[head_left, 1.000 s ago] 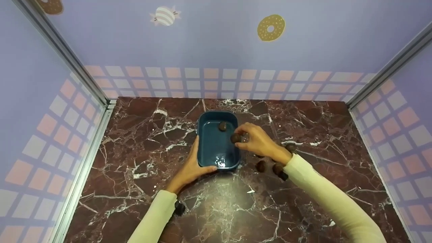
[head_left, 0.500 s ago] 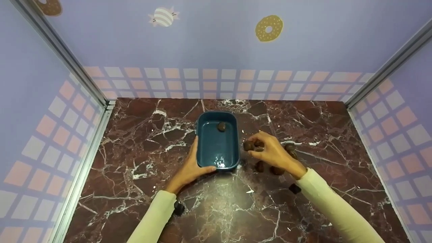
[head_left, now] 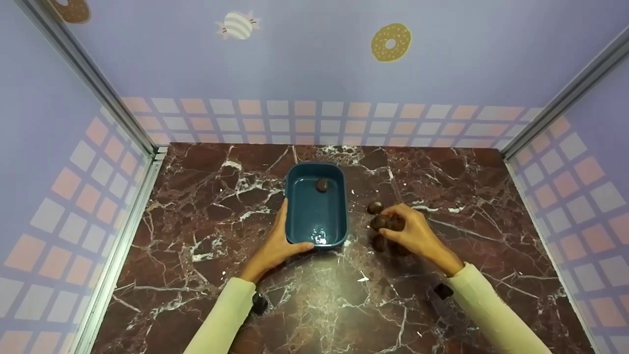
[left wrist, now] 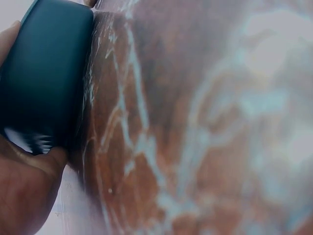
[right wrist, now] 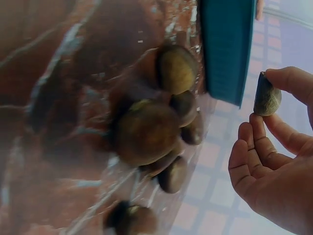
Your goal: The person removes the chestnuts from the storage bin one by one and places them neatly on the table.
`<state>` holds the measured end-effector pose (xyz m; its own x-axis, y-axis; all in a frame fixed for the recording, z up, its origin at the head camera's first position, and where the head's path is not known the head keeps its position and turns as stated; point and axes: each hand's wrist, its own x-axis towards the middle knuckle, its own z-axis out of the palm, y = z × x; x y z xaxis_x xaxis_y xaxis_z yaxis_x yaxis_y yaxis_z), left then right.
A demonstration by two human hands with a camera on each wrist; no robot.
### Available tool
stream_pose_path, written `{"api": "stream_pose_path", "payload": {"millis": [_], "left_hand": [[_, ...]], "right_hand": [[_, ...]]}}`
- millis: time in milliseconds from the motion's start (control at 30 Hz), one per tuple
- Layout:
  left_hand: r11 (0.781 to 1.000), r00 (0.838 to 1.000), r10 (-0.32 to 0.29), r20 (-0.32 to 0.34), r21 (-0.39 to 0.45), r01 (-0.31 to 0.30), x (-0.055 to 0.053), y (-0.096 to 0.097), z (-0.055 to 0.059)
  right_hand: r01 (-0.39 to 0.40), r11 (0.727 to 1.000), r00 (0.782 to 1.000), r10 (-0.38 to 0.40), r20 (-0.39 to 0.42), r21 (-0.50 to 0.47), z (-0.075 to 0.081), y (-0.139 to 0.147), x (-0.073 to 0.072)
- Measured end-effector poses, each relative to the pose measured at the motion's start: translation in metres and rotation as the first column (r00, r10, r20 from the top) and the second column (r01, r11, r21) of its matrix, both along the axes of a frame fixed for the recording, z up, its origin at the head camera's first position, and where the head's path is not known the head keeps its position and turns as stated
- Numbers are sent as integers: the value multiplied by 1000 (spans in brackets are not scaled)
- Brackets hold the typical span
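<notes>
A blue rectangular baking dish [head_left: 304, 211] stands on the marble surface with one chestnut [head_left: 322, 185] near its far right corner. My left hand [head_left: 275, 246] holds the dish at its near left corner, thumb along the front rim and fingers against the left side. To the right of the dish, my right hand [head_left: 415, 233] pinches a chestnut [right wrist: 268, 98] between its fingertips, low over the pile. Several brown chestnuts [right wrist: 146, 132] lie there, some partly hidden by the hand in the head view. One chestnut [head_left: 375, 207] shows just beyond the fingertips.
The reddish-brown marble tabletop [head_left: 206, 196] is bounded by a purple back wall [head_left: 314, 64] and two side walls with metal strips [head_left: 128, 255]. Small white flecks dot the stone. A dark wrist device [head_left: 443, 291] sits under the right sleeve.
From the dish's right rim, my right hand has moved right and nearer to me with the chestnut, down to the pile. The left hand and the dish stay in place.
</notes>
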<state>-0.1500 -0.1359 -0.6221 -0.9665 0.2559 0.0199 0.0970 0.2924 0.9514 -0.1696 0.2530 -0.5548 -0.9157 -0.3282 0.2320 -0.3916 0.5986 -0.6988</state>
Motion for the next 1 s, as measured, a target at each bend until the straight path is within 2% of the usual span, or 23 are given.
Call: {"api": "stream_pose_path", "payload": {"millis": [733,1000], "left_hand": [[1000,1000,0,-4,0,0,1,0,2],[999,1000,6,0,-33,-6,1,0,4]], "right_hand": [[153,988,987,-152,50,-11,-21,50,25],[215,977,975,-215,49,-7,-27,66,37]]}}
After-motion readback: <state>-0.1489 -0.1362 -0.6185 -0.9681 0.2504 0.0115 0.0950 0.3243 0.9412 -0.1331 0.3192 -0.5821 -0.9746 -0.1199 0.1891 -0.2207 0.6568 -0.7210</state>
